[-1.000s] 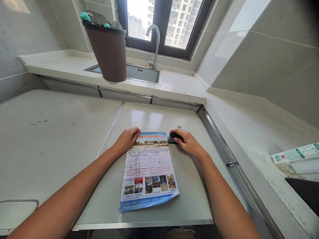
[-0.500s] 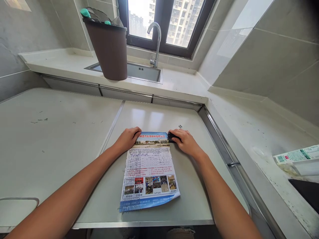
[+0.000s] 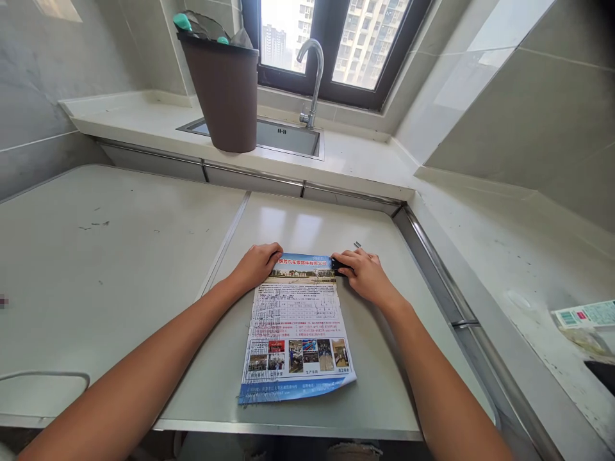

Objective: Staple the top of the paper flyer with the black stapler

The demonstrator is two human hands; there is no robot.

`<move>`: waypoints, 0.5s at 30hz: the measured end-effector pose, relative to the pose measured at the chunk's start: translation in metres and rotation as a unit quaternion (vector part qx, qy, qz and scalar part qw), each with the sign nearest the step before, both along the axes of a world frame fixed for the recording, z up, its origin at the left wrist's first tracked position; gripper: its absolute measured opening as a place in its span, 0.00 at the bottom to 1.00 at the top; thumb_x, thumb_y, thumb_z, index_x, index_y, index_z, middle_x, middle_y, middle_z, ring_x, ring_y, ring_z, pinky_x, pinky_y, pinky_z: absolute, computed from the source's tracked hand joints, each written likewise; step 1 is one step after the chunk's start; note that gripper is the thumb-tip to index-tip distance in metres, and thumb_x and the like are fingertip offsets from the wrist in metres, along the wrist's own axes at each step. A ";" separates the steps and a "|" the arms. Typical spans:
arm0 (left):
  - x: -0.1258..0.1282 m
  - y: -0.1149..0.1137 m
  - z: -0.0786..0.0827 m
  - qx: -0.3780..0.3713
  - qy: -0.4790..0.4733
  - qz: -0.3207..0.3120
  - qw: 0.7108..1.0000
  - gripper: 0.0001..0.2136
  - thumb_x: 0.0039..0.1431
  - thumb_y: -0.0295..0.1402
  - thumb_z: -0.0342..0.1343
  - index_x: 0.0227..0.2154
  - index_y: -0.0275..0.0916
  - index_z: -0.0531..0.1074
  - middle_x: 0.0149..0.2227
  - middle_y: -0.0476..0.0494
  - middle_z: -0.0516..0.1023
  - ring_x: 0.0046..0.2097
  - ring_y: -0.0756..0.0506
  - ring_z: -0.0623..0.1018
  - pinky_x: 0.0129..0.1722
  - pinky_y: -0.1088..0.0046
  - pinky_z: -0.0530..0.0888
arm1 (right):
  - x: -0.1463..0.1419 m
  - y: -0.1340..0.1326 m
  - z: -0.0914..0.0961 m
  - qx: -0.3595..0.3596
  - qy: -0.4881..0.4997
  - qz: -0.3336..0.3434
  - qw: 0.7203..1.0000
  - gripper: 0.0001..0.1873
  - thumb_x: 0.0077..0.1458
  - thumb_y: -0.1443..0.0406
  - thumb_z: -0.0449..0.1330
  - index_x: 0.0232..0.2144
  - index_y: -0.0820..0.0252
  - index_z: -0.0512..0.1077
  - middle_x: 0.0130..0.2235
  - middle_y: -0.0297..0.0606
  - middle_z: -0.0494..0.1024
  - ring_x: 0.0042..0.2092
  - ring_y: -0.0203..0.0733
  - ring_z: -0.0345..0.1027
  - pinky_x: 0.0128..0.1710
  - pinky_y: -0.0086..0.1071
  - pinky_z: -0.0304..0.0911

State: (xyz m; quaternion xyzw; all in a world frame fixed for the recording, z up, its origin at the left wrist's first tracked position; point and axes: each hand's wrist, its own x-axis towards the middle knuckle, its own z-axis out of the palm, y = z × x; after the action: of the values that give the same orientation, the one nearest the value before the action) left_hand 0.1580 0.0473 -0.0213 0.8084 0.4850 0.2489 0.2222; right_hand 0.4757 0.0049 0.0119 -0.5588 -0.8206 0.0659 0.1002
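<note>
Hand, left (image 3: 261, 261): curled, holding the paper (image 3: 298, 320) at its upper left corner. Hand, right (image 3: 364, 272): closed around the stapler (image 3: 337, 264) at the paper's upper right edge. Paper lies on the table (image 3: 375, 358). Beyond: bin (image 3: 228, 96) at the sink (image 3: 288, 142).

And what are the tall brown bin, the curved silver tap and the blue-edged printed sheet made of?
The tall brown bin is probably matte plastic: smooth, even colour. The curved silver tap looks like polished metal, with bright highlights. The blue-edged printed sheet seems to be smooth paper; one thin corner curls up.
</note>
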 end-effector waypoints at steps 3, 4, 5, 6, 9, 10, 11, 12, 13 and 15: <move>0.000 0.000 -0.001 0.001 -0.003 0.000 1.000 0.13 0.73 0.38 0.45 0.40 0.42 0.75 0.39 0.42 0.83 0.40 0.39 0.80 0.41 0.63 0.71 | -0.008 -0.004 0.002 0.006 -0.024 -0.015 1.000 0.21 0.66 0.72 0.53 0.54 0.46 0.75 0.51 0.42 0.80 0.52 0.53 0.68 0.52 0.47 0.55; 0.000 0.000 -0.001 0.001 -0.005 0.000 1.000 0.13 0.73 0.38 0.45 0.40 0.42 0.75 0.39 0.42 0.83 0.40 0.39 0.80 0.41 0.63 0.72 | -0.011 -0.005 0.002 0.012 -0.032 -0.017 0.999 0.21 0.66 0.73 0.53 0.53 0.46 0.76 0.52 0.43 0.80 0.53 0.54 0.68 0.51 0.47 0.55; 0.000 0.000 -0.001 0.001 -0.006 0.000 1.000 0.13 0.73 0.37 0.45 0.40 0.42 0.75 0.39 0.42 0.83 0.40 0.39 0.80 0.42 0.63 0.72 | -0.014 -0.005 0.001 0.019 -0.040 -0.019 0.999 0.21 0.65 0.73 0.53 0.52 0.47 0.76 0.53 0.44 0.79 0.53 0.54 0.67 0.50 0.48 0.56; 0.000 0.000 -0.002 0.003 -0.007 0.000 1.000 0.13 0.73 0.37 0.45 0.40 0.42 0.75 0.39 0.42 0.83 0.40 0.39 0.80 0.42 0.63 0.72 | -0.016 -0.006 0.000 0.027 -0.049 -0.018 0.998 0.21 0.64 0.74 0.53 0.51 0.48 0.76 0.53 0.45 0.79 0.53 0.55 0.67 0.50 0.48 0.56; 0.000 -0.001 -0.002 0.011 -0.004 -0.001 1.000 0.13 0.73 0.37 0.45 0.40 0.42 0.75 0.39 0.42 0.83 0.41 0.39 0.80 0.43 0.61 0.73 | -0.020 -0.006 -0.003 0.048 -0.072 -0.008 0.996 0.20 0.63 0.75 0.54 0.49 0.50 0.76 0.50 0.47 0.79 0.52 0.56 0.66 0.49 0.49 0.55; 0.000 0.000 -0.001 0.013 -0.001 -0.001 1.000 0.13 0.73 0.37 0.45 0.40 0.42 0.75 0.39 0.41 0.82 0.41 0.39 0.80 0.44 0.61 0.73 | -0.020 -0.006 -0.004 0.055 -0.075 -0.004 0.996 0.20 0.63 0.75 0.54 0.49 0.51 0.76 0.50 0.47 0.79 0.52 0.56 0.66 0.50 0.49 0.55; -0.001 0.000 -0.001 0.016 0.002 0.000 1.000 0.13 0.73 0.37 0.45 0.40 0.43 0.75 0.39 0.41 0.82 0.42 0.39 0.79 0.44 0.61 0.73 | -0.018 -0.007 -0.004 0.059 -0.073 0.001 0.996 0.20 0.63 0.75 0.54 0.50 0.51 0.75 0.50 0.48 0.79 0.52 0.56 0.66 0.50 0.49 0.55; -0.001 0.000 -0.001 0.019 0.005 -0.001 1.000 0.13 0.73 0.36 0.45 0.40 0.42 0.75 0.39 0.41 0.82 0.42 0.39 0.79 0.44 0.61 0.73 | -0.015 -0.007 -0.004 0.060 -0.068 0.005 0.996 0.20 0.63 0.75 0.54 0.52 0.52 0.73 0.51 0.48 0.79 0.53 0.56 0.66 0.50 0.48 0.56; -0.001 0.000 -0.001 0.022 0.009 -0.002 1.000 0.13 0.73 0.36 0.45 0.40 0.42 0.75 0.39 0.41 0.81 0.42 0.39 0.79 0.45 0.60 0.73 | -0.012 -0.007 -0.003 0.057 -0.062 0.003 0.996 0.21 0.62 0.75 0.53 0.54 0.52 0.72 0.52 0.48 0.79 0.53 0.56 0.66 0.49 0.47 0.56; -0.001 0.000 -0.001 0.027 0.013 -0.006 1.000 0.13 0.73 0.36 0.45 0.40 0.42 0.75 0.39 0.41 0.80 0.43 0.38 0.78 0.46 0.59 0.72 | -0.002 -0.007 0.000 0.037 -0.047 -0.014 0.998 0.24 0.60 0.76 0.54 0.55 0.52 0.70 0.52 0.46 0.79 0.52 0.54 0.68 0.45 0.42 0.57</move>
State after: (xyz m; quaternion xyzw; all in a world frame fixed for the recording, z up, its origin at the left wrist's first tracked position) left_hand 0.1568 0.0476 -0.0228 0.8204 0.4757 0.2499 0.1954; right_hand 0.4740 -0.0023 0.0118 -0.5688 -0.8183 0.0076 0.0827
